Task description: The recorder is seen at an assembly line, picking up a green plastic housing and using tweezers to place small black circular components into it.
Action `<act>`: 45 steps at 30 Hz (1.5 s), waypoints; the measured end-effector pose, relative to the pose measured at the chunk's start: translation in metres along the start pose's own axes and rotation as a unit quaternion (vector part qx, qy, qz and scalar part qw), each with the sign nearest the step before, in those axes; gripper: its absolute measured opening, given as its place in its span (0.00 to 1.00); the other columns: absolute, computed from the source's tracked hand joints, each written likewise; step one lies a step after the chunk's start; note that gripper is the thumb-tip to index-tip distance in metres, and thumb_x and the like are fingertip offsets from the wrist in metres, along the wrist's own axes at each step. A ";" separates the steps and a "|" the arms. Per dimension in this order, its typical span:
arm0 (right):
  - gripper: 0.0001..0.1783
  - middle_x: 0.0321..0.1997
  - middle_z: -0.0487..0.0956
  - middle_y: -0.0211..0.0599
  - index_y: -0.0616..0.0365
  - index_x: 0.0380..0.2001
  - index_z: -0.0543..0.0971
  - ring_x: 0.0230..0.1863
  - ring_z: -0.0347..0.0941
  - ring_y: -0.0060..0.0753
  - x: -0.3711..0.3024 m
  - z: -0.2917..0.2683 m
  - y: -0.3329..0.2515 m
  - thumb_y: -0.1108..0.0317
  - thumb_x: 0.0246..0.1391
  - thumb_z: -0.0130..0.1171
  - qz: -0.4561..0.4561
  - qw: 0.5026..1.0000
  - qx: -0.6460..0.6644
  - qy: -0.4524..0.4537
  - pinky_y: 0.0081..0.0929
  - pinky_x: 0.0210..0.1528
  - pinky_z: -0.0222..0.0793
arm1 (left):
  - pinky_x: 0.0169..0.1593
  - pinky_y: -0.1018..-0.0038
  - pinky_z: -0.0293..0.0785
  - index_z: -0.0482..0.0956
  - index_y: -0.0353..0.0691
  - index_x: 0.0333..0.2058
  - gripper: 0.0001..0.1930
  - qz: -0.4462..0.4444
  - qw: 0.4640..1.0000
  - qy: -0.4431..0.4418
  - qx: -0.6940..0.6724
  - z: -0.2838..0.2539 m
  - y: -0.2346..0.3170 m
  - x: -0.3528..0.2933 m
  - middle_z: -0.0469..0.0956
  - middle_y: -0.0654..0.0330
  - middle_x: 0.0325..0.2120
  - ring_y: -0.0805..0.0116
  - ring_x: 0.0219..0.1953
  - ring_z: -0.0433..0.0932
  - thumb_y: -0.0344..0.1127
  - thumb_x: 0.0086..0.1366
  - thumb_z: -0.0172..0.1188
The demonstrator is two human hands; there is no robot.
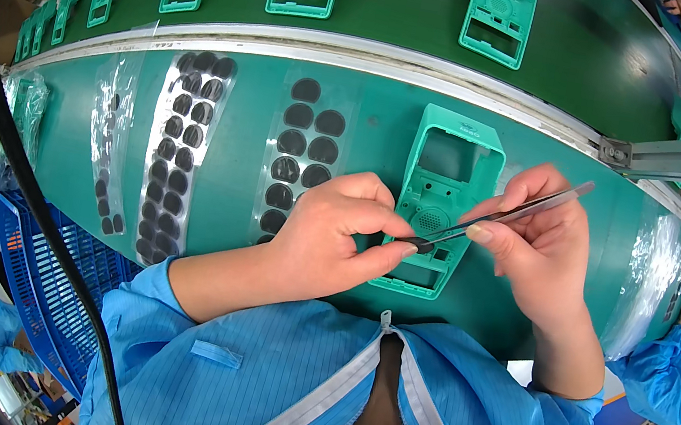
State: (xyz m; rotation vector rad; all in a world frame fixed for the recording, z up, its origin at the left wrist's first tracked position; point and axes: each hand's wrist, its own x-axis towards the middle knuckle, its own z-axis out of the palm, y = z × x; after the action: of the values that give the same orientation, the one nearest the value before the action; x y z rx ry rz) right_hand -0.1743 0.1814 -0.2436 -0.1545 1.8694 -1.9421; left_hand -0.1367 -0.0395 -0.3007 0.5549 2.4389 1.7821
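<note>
Evidently fine handwork, as viewed from beside the bench.

Item: thin black round disc (419,245), pinched between thumb and forefinger of the left hand (334,225), over the near part of the green plastic housing with a round grille (435,195).

Item: slim silver metal tweezers (538,204), gripped by the right hand (540,243), points slanting near and left to the disc.

Surroundings: housing lying on the green bench top (223,206); to its left, a clear plastic sheet of black discs (312,124).

Step in hand, by my judgement: working at the disc's edge with the tweezer points. Next move: seems to call for a steady left pinch and light, exact pressure from the right.

Obscured: part of the disc, behind the left fingers; the sheet's near right portion, behind the left hand; parts of the housing, behind both hands. Too small to tell: whether the points grip the disc or merely meet it.
</note>
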 end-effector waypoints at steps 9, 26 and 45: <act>0.13 0.31 0.79 0.38 0.60 0.34 0.66 0.32 0.75 0.18 -0.005 -0.001 -0.002 0.80 0.53 0.61 -0.082 0.996 -0.027 0.006 0.15 0.32 0.70 | 0.28 0.76 0.64 0.82 0.39 0.37 0.14 -0.040 0.999 -0.016 -0.005 -0.004 0.004 0.003 0.72 0.61 0.24 0.71 0.25 0.70 0.27 0.48 0.68; 0.12 0.23 0.71 0.24 0.59 0.31 0.67 0.22 0.64 0.08 0.013 -0.008 0.023 0.81 0.51 0.61 0.079 0.992 -0.078 0.061 0.12 0.22 0.57 | 0.30 0.74 0.71 0.73 0.43 0.52 0.29 -0.005 0.992 -0.027 0.120 0.004 -0.012 0.001 0.78 0.58 0.35 0.68 0.27 0.74 0.28 0.47 0.69; 0.11 0.22 0.70 0.24 0.61 0.30 0.68 0.21 0.63 0.08 0.012 -0.008 0.034 0.79 0.51 0.62 0.018 0.994 -0.095 0.045 0.12 0.22 0.57 | 0.29 0.75 0.72 0.73 0.45 0.52 0.30 -0.003 0.991 -0.037 0.130 0.006 -0.010 0.002 0.78 0.58 0.35 0.67 0.26 0.73 0.27 0.47 0.69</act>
State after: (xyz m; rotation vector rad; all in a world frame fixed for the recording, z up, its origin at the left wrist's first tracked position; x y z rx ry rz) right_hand -0.1796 0.1842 -0.2802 -0.0924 2.0993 -1.7730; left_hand -0.1396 -0.0364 -0.3119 0.6196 2.6350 1.4205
